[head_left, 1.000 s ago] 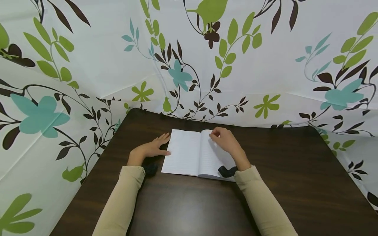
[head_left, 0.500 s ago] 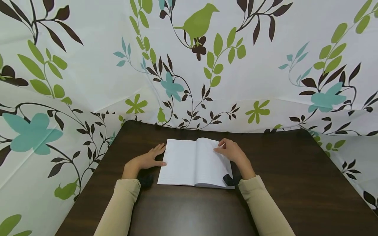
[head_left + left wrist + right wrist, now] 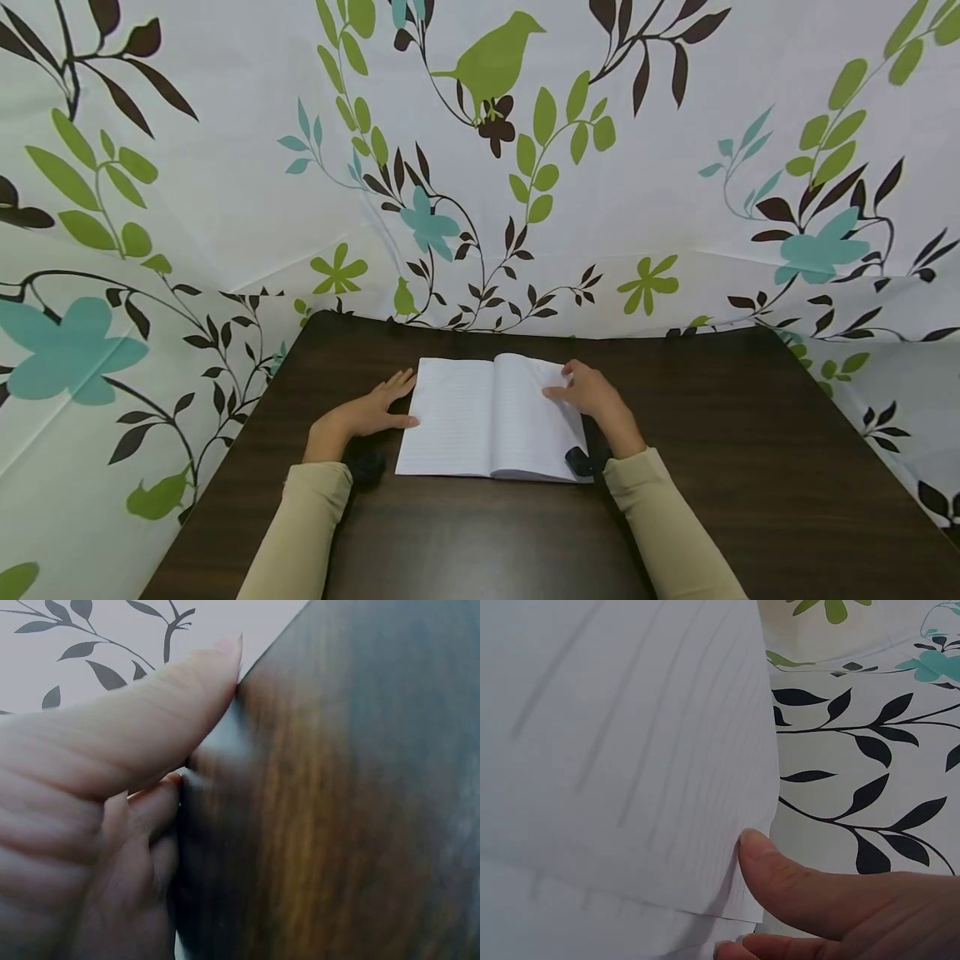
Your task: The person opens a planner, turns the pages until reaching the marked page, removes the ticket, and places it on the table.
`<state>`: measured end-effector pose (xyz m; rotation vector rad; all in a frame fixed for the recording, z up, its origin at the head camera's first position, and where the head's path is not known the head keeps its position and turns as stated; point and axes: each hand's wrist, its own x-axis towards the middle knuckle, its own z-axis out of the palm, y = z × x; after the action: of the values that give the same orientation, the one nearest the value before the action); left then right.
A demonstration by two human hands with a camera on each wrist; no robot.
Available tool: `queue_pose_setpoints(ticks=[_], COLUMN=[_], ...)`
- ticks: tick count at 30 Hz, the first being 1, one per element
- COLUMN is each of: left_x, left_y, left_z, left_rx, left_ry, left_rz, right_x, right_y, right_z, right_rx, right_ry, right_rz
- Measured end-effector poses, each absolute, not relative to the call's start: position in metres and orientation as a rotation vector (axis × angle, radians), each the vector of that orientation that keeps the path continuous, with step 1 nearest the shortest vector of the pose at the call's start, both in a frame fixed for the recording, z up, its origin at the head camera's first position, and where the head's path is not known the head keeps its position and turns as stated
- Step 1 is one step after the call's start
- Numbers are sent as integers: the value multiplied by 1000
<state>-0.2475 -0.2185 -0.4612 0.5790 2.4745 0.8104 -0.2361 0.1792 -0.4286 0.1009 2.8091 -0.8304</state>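
An open notebook (image 3: 453, 417) with lined white pages lies on the dark wooden table (image 3: 750, 467). My left hand (image 3: 363, 414) rests flat at its left side, fingers spread and thumb tip right at the page edge; the thumb fills much of the left wrist view. On the other side, my right hand (image 3: 596, 396) holds the outer edge of the right-hand page (image 3: 652, 765) near its upper corner. The thumb lies on the page's face, with the other fingers at the edge. In the right wrist view this page's border stands apart from the sheet below.
A white cloth (image 3: 637, 167) printed with leaves, flowers and birds hangs behind the table and along its sides. Dark wrist devices show under both wrists, the right one (image 3: 577, 461) overlapping the notebook's lower right corner. Bare tabletop shows in front of the notebook.
My right hand has moved from the upper middle of the right page to its outer edge, the thumb straightening onto the page. The left hand stays at the left edge. The head view has tilted up.
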Motion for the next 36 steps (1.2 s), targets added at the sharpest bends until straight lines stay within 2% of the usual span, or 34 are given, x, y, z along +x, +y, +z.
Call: queue_pose_setpoints(ticks=[20,36], left_x=[-245,-248], left_y=[-219,-218], left_z=[-464,-462], left_rx=[567,559], left_ry=[2477,2469], left_rz=[824,824], right_x=[-231,-243], right_y=[174,192], right_z=[-435,-436], right_rx=[184,34], right_ry=[2871,2849], right_rz=[-842,-883])
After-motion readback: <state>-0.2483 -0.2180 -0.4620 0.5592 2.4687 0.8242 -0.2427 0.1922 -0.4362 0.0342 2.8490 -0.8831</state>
